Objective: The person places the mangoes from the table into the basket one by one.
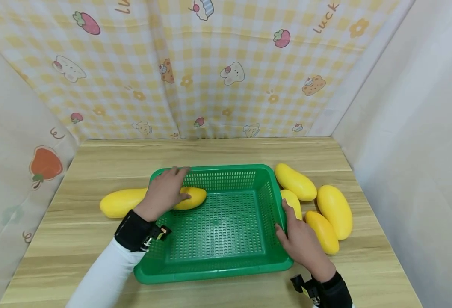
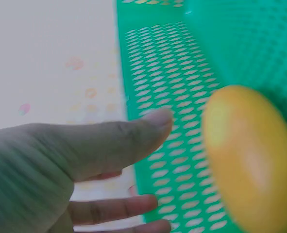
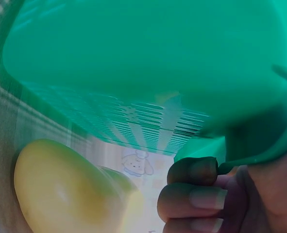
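Note:
A green plastic basket (image 1: 216, 273) with latticed walls stands on the table. Inside it, against the left part, lies a yellow mango (image 1: 196, 197). My left hand (image 1: 163, 191) hovers over the basket's left side, partly covering that mango; in the left wrist view its thumb and fingers are spread, with a gap between the thumb and the mango (image 2: 252, 160). Around the right rim of the basket my right hand (image 1: 304, 241) curls its fingers, which the right wrist view shows hooked under the lip. A second mango (image 1: 122, 203) sits on the table left of the basket.
Several more mangoes lie right of the basket, among them one at the back (image 1: 296, 183), a large one (image 1: 335, 211) and one near the right hand (image 1: 323, 233). A checked cloth (image 1: 210, 98) hangs behind the wooden table (image 1: 195, 152), with pale walls at both sides.

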Demonstrator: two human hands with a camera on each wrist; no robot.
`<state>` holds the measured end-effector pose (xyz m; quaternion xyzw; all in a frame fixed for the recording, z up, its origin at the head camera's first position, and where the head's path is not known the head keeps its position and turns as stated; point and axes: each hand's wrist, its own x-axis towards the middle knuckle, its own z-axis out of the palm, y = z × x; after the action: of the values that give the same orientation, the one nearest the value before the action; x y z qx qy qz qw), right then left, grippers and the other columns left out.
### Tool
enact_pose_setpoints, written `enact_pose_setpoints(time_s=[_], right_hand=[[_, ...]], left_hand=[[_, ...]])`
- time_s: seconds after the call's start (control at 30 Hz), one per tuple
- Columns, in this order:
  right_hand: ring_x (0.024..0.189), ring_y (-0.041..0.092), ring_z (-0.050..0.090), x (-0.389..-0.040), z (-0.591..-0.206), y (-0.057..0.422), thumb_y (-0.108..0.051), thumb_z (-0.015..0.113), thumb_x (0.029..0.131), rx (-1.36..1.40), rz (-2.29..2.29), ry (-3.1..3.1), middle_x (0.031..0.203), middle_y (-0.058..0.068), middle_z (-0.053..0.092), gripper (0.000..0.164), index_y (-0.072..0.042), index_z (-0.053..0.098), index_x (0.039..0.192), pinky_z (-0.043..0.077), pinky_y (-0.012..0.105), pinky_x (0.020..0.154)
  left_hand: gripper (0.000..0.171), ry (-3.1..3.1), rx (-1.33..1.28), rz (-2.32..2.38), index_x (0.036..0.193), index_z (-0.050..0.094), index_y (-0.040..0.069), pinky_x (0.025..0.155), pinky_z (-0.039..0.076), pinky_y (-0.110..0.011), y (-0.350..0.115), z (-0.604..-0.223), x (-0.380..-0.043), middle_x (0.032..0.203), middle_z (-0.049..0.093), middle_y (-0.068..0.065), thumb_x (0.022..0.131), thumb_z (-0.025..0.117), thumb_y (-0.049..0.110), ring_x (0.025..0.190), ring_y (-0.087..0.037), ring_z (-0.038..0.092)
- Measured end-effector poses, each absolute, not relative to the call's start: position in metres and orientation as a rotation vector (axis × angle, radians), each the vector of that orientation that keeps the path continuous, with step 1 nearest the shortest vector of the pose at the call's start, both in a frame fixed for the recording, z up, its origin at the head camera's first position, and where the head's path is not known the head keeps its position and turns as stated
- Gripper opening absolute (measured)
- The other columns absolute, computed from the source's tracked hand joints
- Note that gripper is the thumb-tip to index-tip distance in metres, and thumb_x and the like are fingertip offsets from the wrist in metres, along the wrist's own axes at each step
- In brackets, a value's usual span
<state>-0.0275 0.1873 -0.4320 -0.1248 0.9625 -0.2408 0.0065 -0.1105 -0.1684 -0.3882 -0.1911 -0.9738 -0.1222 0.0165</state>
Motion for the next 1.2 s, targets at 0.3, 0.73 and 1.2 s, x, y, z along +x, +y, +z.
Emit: enact_pose_setpoints(time_s=[0.3, 0.73, 1.2], right_hand=[[0.041, 0.003, 0.036, -0.028, -0.431, 0.188, -0.016, 0.061, 0.092, -0.409, -0.755, 3.017, 0.052, -0.008, 0.037, 0.071, 0.003, 0.021, 0.147, 0.034, 0.021, 0.038], [0.04, 0.004, 0.034, -0.03, -0.428, 0.188, -0.015, 0.064, 0.09, -0.426, -0.76, 3.042, 0.051, -0.008, 0.035, 0.072, 0.004, 0.023, 0.146, 0.032, 0.021, 0.037], [0.041, 0.005, 0.036, -0.028, -0.43, 0.187, -0.014, 0.064, 0.09, -0.411, -0.751, 3.023, 0.052, -0.007, 0.037, 0.072, 0.004, 0.022, 0.146, 0.034, 0.021, 0.038]], left_hand=[[0.064, -2.831, -0.122, -0.54, 0.129, 0.046, -0.009, 0.051, 0.047, -0.049, -0.205, -0.368, -0.106, 0.107, 0.054, -0.033, 0.08, 0.078, 0.015, 0.079, -0.046, 0.055], [0.062, -2.846, 0.305, -0.634, 0.128, 0.042, -0.014, 0.051, 0.045, -0.053, -0.254, -0.367, -0.085, 0.102, 0.051, -0.036, 0.087, 0.07, 0.022, 0.083, -0.051, 0.052], [0.05, -2.956, 0.645, -0.623, 0.093, 0.041, -0.016, 0.046, 0.042, -0.052, -0.279, -0.401, -0.057, 0.08, 0.044, -0.033, 0.089, 0.065, 0.028, 0.07, -0.054, 0.049]])
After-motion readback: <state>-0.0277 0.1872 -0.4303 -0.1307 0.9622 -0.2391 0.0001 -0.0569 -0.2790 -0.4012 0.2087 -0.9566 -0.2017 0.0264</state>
